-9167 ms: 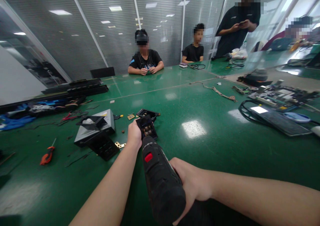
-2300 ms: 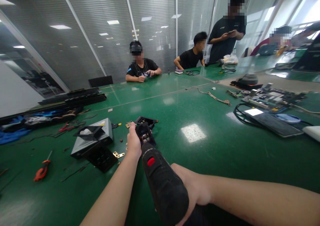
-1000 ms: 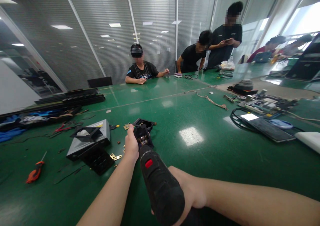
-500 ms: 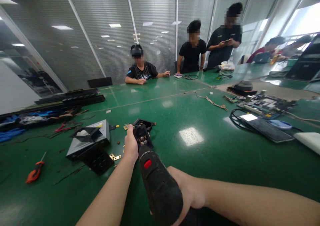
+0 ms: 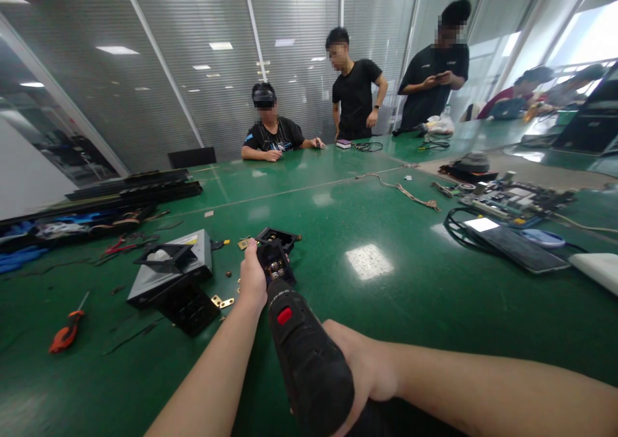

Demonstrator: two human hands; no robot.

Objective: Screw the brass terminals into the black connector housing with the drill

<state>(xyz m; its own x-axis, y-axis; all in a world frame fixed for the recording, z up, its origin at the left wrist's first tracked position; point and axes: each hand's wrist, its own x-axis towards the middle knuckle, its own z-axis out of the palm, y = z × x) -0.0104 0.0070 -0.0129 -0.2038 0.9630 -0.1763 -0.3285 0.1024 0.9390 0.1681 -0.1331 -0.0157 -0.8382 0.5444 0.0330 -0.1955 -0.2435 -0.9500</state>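
My left hand (image 5: 253, 276) is closed on the left side of a small black box-shaped housing (image 5: 284, 275) with shiny metal parts inside. In my right hand (image 5: 360, 366) is a black cordless drill (image 5: 309, 353) with a red switch on top. The drill's front end points into the housing; its tip is hidden, so I cannot tell whether it touches a part. Just behind the held housing lies another black housing (image 5: 279, 236). Several brass plates (image 5: 226, 303) are scattered left of my left wrist, beside a tilted black block (image 5: 190, 311).
A silver and black metal case (image 5: 205, 257) carries a black frame (image 5: 168, 260). An orange screwdriver (image 5: 67, 331) lies far left. To the right are a black phone-like slab (image 5: 526, 253) and a circuit board (image 5: 519, 199). People are across the green table (image 5: 309, 199).
My hands, the drill and the housing stay almost in place. Across the table, the standing person in the middle has straightened up and shifted left.
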